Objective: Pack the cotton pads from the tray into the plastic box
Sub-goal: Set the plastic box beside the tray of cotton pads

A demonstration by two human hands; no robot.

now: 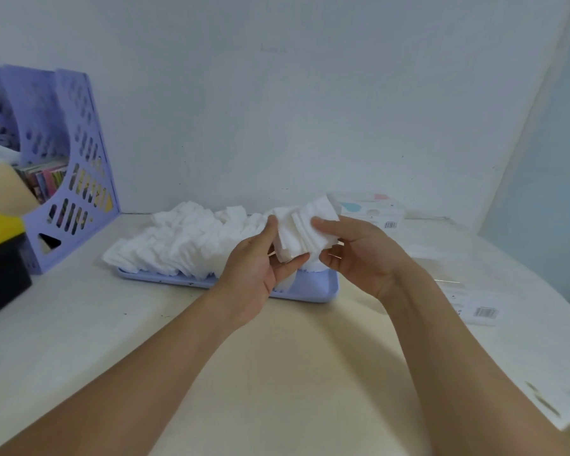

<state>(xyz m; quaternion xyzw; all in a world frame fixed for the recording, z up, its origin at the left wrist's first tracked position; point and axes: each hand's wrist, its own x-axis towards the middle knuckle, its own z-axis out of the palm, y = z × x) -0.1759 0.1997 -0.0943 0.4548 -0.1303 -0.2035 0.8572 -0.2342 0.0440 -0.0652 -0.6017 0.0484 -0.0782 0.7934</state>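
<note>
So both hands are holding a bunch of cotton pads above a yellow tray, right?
Not quite: the tray is pale blue, not yellow. The head view shows the left hand and right hand holding the bunch of cotton pads above it.

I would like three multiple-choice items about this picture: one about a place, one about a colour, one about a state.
1. Where does the purple perforated plastic file rack stand?
A. far left of the table
B. far right
C. on the tray

2. What colour is the flat plastic tray under the loose white cotton pads?
A. red
B. light blue-purple
C. black

3. What is the state of the stack of white square cotton pads?
A. lying in the tray
B. held between both hands
C. on the floor

Answers:
1. A: it stands at the left edge, against the wall.
2. B: its near rim shows this colour.
3. B: the left hand and the right hand grip it above the tray.
</note>
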